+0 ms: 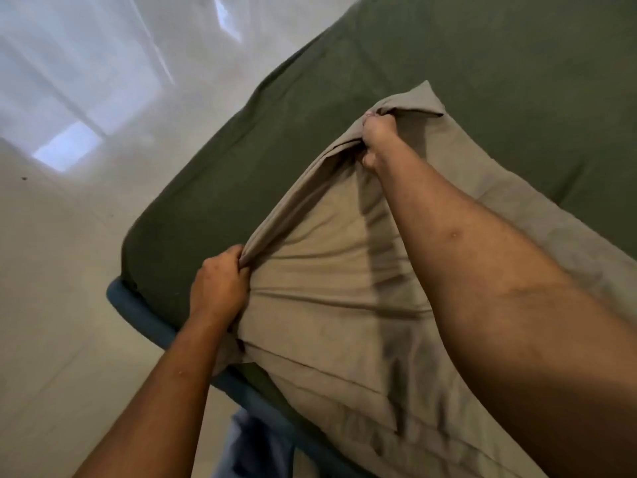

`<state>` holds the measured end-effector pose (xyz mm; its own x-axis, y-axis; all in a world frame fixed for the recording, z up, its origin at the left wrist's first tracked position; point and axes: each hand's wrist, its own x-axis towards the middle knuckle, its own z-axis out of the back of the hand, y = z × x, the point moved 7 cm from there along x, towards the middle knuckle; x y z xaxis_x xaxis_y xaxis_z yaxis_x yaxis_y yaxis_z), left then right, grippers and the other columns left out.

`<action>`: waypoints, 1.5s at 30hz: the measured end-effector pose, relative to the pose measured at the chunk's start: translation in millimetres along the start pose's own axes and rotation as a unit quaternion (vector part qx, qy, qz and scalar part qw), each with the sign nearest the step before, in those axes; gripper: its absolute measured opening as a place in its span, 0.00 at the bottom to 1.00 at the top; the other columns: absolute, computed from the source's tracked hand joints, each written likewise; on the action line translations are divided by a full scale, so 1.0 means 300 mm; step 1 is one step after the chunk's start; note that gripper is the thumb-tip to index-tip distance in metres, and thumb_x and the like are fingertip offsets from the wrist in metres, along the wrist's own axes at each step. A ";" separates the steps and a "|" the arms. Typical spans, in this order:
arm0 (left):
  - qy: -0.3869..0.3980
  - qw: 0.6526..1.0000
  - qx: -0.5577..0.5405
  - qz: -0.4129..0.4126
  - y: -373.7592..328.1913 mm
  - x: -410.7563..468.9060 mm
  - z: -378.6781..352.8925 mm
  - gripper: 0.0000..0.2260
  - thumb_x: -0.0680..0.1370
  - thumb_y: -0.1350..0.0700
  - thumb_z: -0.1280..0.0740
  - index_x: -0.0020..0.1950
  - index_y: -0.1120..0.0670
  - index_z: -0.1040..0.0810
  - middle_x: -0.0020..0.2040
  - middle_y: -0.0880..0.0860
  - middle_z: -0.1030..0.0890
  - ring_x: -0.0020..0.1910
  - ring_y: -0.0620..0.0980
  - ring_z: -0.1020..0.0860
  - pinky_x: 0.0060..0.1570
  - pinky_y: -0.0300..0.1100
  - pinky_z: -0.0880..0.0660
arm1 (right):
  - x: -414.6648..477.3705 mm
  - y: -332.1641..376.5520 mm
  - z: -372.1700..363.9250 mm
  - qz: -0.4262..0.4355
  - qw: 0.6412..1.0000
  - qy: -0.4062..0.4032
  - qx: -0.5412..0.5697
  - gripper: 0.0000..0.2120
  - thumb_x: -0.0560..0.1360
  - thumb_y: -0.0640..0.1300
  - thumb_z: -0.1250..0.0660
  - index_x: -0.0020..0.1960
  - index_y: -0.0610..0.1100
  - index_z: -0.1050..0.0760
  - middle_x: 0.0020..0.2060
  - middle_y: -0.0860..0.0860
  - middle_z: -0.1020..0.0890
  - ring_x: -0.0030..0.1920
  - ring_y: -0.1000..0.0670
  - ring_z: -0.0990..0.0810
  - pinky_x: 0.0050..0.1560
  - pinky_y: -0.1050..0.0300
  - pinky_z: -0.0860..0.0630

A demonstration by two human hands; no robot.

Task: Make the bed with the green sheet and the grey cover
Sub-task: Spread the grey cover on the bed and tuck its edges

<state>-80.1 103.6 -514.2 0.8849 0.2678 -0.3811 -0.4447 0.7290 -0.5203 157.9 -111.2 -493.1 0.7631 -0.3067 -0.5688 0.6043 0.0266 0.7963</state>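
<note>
Progress looks about half made. The green sheet [448,81] is already stretched over the mattress; it lies smooth from the upper right of the frame down to the rounded corner at centre left, where it wraps over the edge above the blue bed frame [138,305]. The grey cover [327,270] is not yet spread. It is still folded in layers, lying on the sheet in the centre and lower right of the frame, with stacked fold edges showing near the bottom. Unfolding it, spreading it over the bed and squaring it are left to do.

The left hand [219,284], at centre left, has its fingers curled tight round a bunch of the cover's edge. The right hand [377,136], higher and toward upper centre, clenches another bunch near the cover's far corner. The edge is pulled taut between them.

The cover's long axis seems to run diagonally, from the bottom of the frame up to the pointed corner at upper centre, roughly along the bed's near side. Pale floor [51,270] fills the left.
</note>
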 end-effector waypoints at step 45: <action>-0.112 0.993 -0.003 0.027 0.218 0.269 0.272 0.15 0.76 0.43 0.35 0.46 0.55 0.29 0.39 0.54 0.26 0.39 0.55 0.29 0.36 0.45 0.37 | 0.087 0.088 -0.598 0.410 0.635 0.156 -0.636 0.15 0.78 0.42 0.38 0.64 0.44 0.28 0.63 0.41 0.29 0.61 0.39 0.28 0.58 0.50 0.30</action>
<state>-26.5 224.4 -516.5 0.8683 0.4396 -0.2299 -0.4923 0.7062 -0.5089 235.0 52.1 -523.9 0.8289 0.5045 -0.2417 -0.4809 0.8634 0.1529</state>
